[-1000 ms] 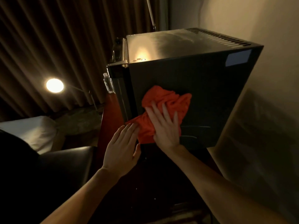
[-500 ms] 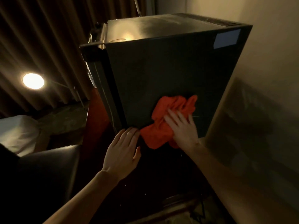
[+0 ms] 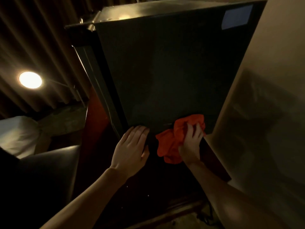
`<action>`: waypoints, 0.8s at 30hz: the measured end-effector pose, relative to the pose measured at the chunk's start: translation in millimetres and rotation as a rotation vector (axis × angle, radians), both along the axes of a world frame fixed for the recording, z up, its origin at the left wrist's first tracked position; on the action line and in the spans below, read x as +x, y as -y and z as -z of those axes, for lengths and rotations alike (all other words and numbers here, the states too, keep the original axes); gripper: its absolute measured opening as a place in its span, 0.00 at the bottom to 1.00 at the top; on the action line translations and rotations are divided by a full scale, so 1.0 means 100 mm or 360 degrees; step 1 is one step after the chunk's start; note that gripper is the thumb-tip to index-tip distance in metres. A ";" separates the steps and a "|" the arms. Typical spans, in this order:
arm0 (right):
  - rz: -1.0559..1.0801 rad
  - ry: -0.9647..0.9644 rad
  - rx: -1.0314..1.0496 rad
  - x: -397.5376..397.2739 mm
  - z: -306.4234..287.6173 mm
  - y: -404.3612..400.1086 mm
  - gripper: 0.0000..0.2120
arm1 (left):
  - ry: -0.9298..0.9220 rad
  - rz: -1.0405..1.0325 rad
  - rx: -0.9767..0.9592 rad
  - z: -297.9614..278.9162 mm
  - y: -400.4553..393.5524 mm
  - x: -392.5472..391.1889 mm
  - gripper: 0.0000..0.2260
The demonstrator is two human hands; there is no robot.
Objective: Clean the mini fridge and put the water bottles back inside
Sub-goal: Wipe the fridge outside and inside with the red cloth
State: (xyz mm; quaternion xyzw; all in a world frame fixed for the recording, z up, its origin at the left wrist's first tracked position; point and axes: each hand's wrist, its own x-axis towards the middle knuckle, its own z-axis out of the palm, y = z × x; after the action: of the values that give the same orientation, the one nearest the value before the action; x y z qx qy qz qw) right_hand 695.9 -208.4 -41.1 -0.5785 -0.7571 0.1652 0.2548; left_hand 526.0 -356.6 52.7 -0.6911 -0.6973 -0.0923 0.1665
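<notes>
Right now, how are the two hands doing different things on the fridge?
The right hand grips the orange cloth, its fingers curled into the bunched fabric; the left hand holds nothing. The left hand lies flat with straight fingers near the lower front corner of the mini fridge, while the right hand is at the lower back corner, beside the wall. Both hands are at the bottom edge of the same dark side panel.

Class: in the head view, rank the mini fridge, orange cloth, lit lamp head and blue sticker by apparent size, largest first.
1. mini fridge
2. orange cloth
3. blue sticker and lamp head: too alike to rank.
</notes>
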 end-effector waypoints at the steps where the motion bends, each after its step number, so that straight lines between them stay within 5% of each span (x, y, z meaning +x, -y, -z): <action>1: 0.0046 -0.0162 -0.0009 0.03 -0.08 -0.03 0.40 | 0.0007 0.0001 0.0010 0.01 0.00 -0.01 0.24; 6: 0.0526 -0.0717 0.0493 0.29 -0.60 -0.37 0.25 | 0.0042 0.0005 0.0047 0.00 0.00 -0.04 0.23; 8: 0.0588 -0.0758 0.0458 0.23 -0.61 -0.36 0.23 | 0.0042 -0.0003 0.0056 0.02 -0.01 -0.06 0.23; 15: 0.0491 -0.0542 0.0204 -0.61 -0.31 0.12 0.26 | 0.0155 -0.0058 0.0038 0.34 0.14 -0.12 0.23; 24: -0.0227 -0.0167 0.0420 -0.82 -0.16 0.59 0.21 | 0.0172 -0.0150 0.0071 0.44 0.35 -0.24 0.23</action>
State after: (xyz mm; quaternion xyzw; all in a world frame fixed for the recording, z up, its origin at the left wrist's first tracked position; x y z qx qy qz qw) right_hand 613.7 -267.5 -25.4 -0.4753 -0.7970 0.1121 0.3554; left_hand 501.6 -391.1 8.4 -0.6477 -0.7347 -0.1371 0.1482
